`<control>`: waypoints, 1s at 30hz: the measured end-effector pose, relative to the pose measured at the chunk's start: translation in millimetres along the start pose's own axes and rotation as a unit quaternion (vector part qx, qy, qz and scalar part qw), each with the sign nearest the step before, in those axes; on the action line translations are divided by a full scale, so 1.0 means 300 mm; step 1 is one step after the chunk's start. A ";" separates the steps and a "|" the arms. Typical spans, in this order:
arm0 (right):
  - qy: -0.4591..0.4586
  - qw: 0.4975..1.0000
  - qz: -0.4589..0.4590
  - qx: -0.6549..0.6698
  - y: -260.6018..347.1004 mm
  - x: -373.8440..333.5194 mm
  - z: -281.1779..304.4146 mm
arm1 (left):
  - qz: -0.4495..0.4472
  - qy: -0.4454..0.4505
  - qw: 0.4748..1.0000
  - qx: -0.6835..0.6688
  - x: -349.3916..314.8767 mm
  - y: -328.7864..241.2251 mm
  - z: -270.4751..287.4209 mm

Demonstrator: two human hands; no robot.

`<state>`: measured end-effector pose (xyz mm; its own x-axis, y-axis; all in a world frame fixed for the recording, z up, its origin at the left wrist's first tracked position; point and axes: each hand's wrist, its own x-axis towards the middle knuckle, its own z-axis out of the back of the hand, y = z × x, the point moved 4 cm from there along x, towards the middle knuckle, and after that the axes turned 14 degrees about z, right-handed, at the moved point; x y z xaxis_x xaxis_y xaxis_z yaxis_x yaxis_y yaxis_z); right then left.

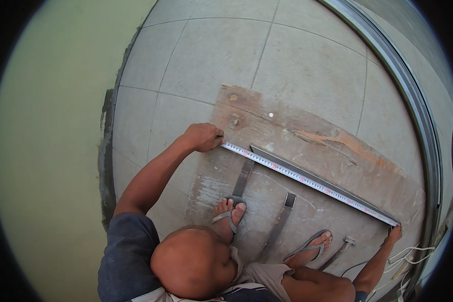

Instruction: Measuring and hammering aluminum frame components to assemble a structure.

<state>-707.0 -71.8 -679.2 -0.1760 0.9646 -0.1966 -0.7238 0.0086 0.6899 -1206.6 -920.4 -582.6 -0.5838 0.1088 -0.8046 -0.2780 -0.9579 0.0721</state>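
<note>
A white tape measure is stretched out in a slanting line between my two hands. My left hand is closed, pinching the tape's far-left end above the board's left edge. At the other end, to the lower right, my right hand is closed round the tape; the case is hidden there. Under and beside the tape lies a long dark metal bar, its left tip sticking out near the tape. My right hand is close to the bar's right end.
A worn wooden board lies on grey floor tiles. Two dark metal tubes run toward me. My sandalled feet rest on the board; a hammer lies right of them. White cables and a metal track line the right side.
</note>
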 end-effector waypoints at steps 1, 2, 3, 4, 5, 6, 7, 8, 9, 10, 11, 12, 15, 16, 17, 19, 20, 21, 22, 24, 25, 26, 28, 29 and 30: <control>0.004 1.000 0.006 -0.001 0.006 0.007 0.006 | 0.004 -0.001 1.000 -0.007 0.004 0.003 0.004; -0.001 1.000 0.014 -0.025 0.013 0.020 0.011 | -0.001 0.006 1.000 -0.007 0.008 0.006 0.003; -0.006 0.999 0.021 -0.050 0.023 0.035 0.023 | -0.007 0.014 1.000 -0.007 0.012 0.007 0.003; -0.001 0.998 0.025 -0.049 0.024 0.037 0.019 | -0.002 0.013 1.000 -0.011 0.016 0.011 0.005; 0.018 0.997 0.018 -0.074 0.024 0.037 0.011 | -0.003 0.020 1.000 -0.013 0.015 0.013 0.008; 0.036 0.994 0.011 -0.098 0.024 0.038 0.004 | -0.004 0.027 1.000 -0.015 0.014 0.015 0.010; 0.039 0.994 0.017 -0.099 0.032 0.048 0.011 | -0.001 0.025 0.999 -0.021 0.016 0.013 0.014; 0.041 0.993 0.008 -0.111 0.036 0.054 0.018 | -0.009 0.032 0.999 -0.017 0.018 0.010 0.016; 0.043 0.991 -0.001 -0.124 0.043 0.065 0.019 | -0.017 0.038 0.999 -0.013 0.018 0.006 0.016; 0.040 0.988 -0.001 -0.147 0.043 0.063 0.006 | -0.012 0.038 0.999 -0.015 0.016 0.007 0.017; 0.045 0.988 0.000 -0.147 0.037 0.055 -0.008 | -0.013 0.036 0.999 -0.007 0.014 0.006 0.016; 0.040 0.989 -0.005 -0.140 0.024 0.042 -0.018 | -0.013 0.036 0.999 0.002 0.011 0.006 0.015; 0.041 0.989 -0.001 -0.142 0.020 0.075 0.005 | -0.016 0.033 0.999 -0.001 0.016 0.000 0.011; 0.049 0.988 -0.001 -0.145 0.019 0.087 0.013 | -0.016 0.031 0.999 -0.003 0.014 0.000 0.018; 0.055 0.987 -0.001 -0.148 0.019 0.102 0.018 | -0.015 0.032 0.999 -0.005 0.014 -0.002 0.023; 0.059 0.987 0.004 -0.151 0.022 0.122 0.027 | -0.016 0.035 0.999 -0.008 0.018 -0.004 0.023; 0.064 0.986 0.008 -0.155 0.026 0.123 0.035 | -0.022 0.033 0.999 -0.012 0.021 0.001 0.019; 0.060 0.986 0.010 -0.157 0.035 0.127 0.046 | -0.029 0.030 0.999 -0.018 0.025 0.003 0.016; 0.059 0.985 0.012 -0.161 0.049 0.128 0.054 | -0.034 0.030 0.999 -0.020 0.026 0.002 0.010; 0.056 0.984 0.006 -0.166 0.063 0.085 0.052 | -0.026 0.017 0.999 -0.024 0.029 -0.009 0.005; 0.045 0.990 -0.017 -0.135 0.036 -0.002 -0.012 | -0.019 0.023 1.000 -0.009 0.013 -0.012 0.015; 0.023 0.994 -0.030 -0.105 0.048 -0.044 -0.029 | -0.014 0.053 0.998 -0.014 -0.001 -0.017 0.017; 0.019 0.994 -0.024 -0.101 0.091 -0.045 -0.002 | -0.021 0.078 0.996 -0.028 -0.002 -0.031 0.006; 0.027 0.995 -0.022 -0.096 0.099 -0.046 -0.002 | -0.018 0.078 0.996 -0.028 -0.001 -0.032 0.001; 0.034 0.993 -0.024 -0.107 0.110 -0.042 0.001 | -0.014 0.078 0.996 -0.028 0.000 -0.032 -0.001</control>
<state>-728.7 -83.6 -653.8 -0.1772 0.9441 -0.2781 -0.8568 -0.0090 0.5156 -1203.6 -911.2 -583.4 -0.4487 0.0968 -0.8884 -0.2472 -0.9688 0.0193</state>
